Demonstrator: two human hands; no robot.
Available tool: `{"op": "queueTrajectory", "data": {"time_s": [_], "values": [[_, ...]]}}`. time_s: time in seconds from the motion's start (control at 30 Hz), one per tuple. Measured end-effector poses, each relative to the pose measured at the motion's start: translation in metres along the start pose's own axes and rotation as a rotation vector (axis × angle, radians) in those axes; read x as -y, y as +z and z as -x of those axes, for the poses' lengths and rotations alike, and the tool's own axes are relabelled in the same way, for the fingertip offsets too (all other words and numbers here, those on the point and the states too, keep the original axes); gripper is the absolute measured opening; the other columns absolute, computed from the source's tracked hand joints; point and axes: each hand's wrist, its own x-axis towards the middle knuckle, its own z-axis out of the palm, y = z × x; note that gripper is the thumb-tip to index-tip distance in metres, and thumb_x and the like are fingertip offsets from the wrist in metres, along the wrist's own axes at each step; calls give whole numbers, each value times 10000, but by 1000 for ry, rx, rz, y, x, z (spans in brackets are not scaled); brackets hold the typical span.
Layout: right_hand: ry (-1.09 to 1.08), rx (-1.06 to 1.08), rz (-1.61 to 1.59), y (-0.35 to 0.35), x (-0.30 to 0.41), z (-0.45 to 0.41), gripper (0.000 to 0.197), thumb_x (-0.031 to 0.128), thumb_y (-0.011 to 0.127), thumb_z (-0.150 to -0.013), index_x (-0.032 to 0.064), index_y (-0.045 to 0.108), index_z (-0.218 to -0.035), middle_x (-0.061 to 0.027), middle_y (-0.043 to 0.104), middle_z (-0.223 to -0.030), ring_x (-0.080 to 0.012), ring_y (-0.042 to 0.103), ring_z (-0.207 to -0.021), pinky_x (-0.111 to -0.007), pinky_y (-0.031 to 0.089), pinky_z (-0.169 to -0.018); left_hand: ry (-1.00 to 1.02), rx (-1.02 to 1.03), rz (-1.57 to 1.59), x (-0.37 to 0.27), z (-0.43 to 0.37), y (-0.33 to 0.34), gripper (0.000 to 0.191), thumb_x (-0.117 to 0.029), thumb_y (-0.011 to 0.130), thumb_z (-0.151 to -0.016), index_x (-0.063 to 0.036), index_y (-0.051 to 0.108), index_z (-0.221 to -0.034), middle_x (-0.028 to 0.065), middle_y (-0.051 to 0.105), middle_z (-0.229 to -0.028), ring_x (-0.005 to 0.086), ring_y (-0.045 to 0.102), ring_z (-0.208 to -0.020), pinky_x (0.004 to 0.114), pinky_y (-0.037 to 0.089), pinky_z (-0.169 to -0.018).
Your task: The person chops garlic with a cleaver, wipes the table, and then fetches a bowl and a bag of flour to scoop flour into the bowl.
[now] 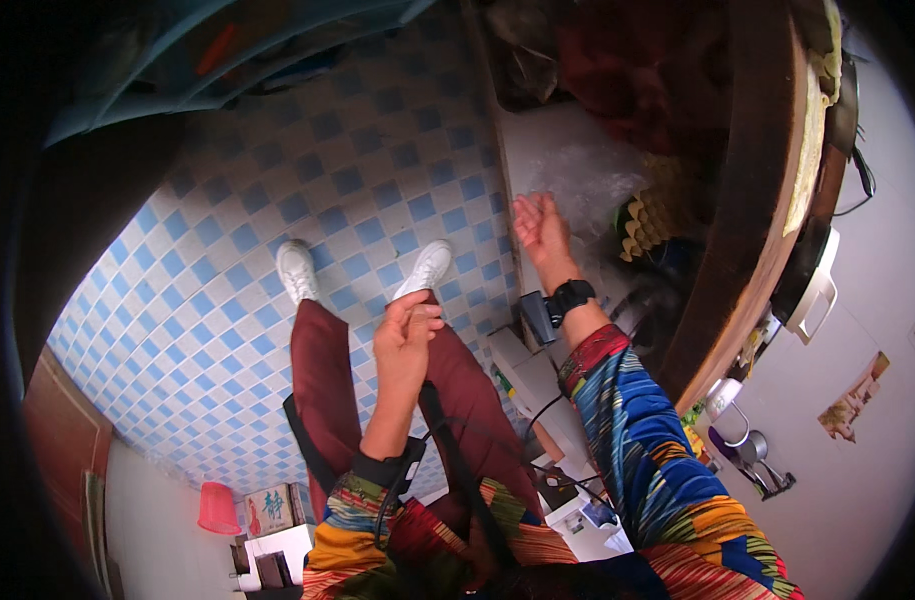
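Observation:
My left hand [406, 337] is raised above my thigh, palm up, fingers loosely bent and apart, with nothing visible in it. My right hand [541, 234] reaches out at the edge of a low cupboard space, palm turned up, fingers slightly curled and empty. Beside its fingertips lies a clear plastic bag [588, 180]. Past the bag stand cream egg trays [641, 225], partly in shadow. Above them hangs dark red cloth or plastic [637, 67]. Both wrists wear black straps with small devices.
A wooden counter edge [757, 292] curves along the right, with a white-handled pan [814, 300] and a mug [722, 401]. Blue-and-white floor tiles [247, 240] lie under my white shoes. A red plastic basket [218, 508] stands at lower left; a blue rack [149, 101] at upper left.

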Motion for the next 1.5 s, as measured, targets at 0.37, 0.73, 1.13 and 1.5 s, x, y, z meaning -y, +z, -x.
{"op": "queueTrajectory", "data": {"time_s": [0.37, 0.73, 1.13, 1.5], "values": [[-957, -321, 764, 54, 39, -36, 584, 212, 648, -771, 14, 366, -1243, -123, 495, -1103, -214, 502, -997, -314, 423, -790, 53, 57, -24, 12, -37, 2, 202, -46, 443, -878, 18, 519, -1054, 58, 589, -860, 91, 549, -723, 202, 429, -642], [-1202, -586, 724, 171, 158, -48, 899, 325, 709, -693, -39, 185, -1326, -232, 478, -1171, -300, 478, -1040, -342, 355, -907, 82, 73, -28, 39, -55, -18, 212, -40, 431, -881, 16, 508, -1070, 76, 592, -855, 104, 558, -737, 208, 431, -654], [-1382, -83, 850, 107, 20, 124, 138, 31, 533, -806, -16, 572, -929, -168, 555, -839, -311, 559, -727, -339, 443, -627, 280, 128, -18, -35, -37, -2, 460, -226, 501, -872, -6, 364, -1253, 122, 486, -1152, 169, 506, -980, 277, 407, -804], [-957, 705, 1172, 33, -100, 202, 173, -56, 551, -649, -43, 498, -813, -168, 468, -775, -345, 494, -733, -388, 428, -613, 319, -151, -380, -49, -12, -52, 929, -139, 744, -637, 22, 158, -1340, 217, 328, -1311, 288, 384, -1186, 349, 336, -961]]}}
